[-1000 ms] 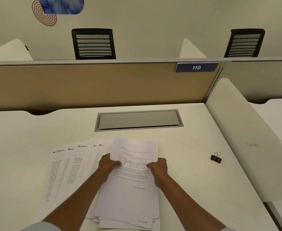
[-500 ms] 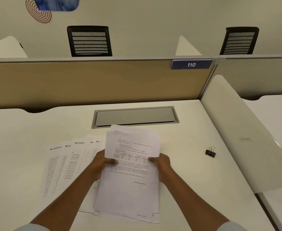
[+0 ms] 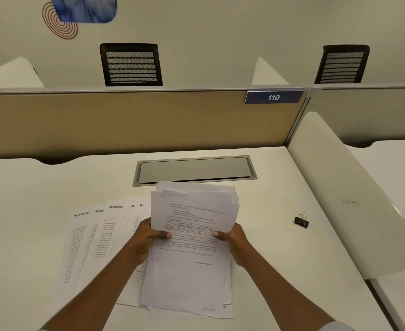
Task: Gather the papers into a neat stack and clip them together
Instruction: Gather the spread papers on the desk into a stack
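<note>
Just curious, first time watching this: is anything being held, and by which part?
The stack of papers, gripped by its side edges: left hand on the left edge, right hand on the right, thumbs on top.

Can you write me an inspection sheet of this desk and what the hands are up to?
Surface: white desk with grey metal hatch.
Job's things: uneven bundle of white printed sheets, held; fanned printed sheets on the desk at its left; small black binder clip lying apart, right.
Clutter: nothing seen.
Grippers: left hand and right hand grip the bundle's sides.
Cables: nothing seen.
Surroundings: tan partition, blue plate reading 110, two black mesh chairs.
</note>
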Demonstrator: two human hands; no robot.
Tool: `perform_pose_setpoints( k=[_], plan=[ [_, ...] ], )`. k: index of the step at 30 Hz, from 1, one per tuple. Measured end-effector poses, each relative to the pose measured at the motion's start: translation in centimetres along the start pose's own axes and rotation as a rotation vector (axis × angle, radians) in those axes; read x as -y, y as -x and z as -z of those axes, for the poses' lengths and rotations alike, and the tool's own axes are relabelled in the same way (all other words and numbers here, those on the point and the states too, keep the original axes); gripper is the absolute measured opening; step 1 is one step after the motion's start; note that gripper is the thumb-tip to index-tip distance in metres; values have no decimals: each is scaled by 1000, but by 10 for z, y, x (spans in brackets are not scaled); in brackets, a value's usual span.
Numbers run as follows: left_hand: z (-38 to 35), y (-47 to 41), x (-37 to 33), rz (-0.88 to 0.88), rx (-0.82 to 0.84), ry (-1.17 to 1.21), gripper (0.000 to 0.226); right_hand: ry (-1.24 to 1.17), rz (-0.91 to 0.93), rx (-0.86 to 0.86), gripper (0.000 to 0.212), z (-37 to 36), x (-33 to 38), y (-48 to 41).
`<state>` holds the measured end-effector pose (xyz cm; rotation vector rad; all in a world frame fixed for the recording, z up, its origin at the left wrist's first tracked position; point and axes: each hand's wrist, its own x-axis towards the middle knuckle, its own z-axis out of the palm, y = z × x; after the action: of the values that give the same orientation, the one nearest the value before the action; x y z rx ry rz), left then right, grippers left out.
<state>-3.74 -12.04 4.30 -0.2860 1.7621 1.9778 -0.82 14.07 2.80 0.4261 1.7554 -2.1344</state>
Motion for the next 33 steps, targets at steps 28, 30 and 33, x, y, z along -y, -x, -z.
perform_pose_setpoints(
  k=[28, 30, 33],
  plan=[
    [-63, 35, -54, -468, -180, -18, 52, -131, 466, -326, 25, -9, 44, 56],
    [-64, 35, -58, -490, -199, -9, 54, -138, 467, -319, 27, -8, 42, 55],
    [-67, 37, -71, -563, -248, 10, 72, -116, 496, -310, 28, -8, 47, 52]
  ],
)
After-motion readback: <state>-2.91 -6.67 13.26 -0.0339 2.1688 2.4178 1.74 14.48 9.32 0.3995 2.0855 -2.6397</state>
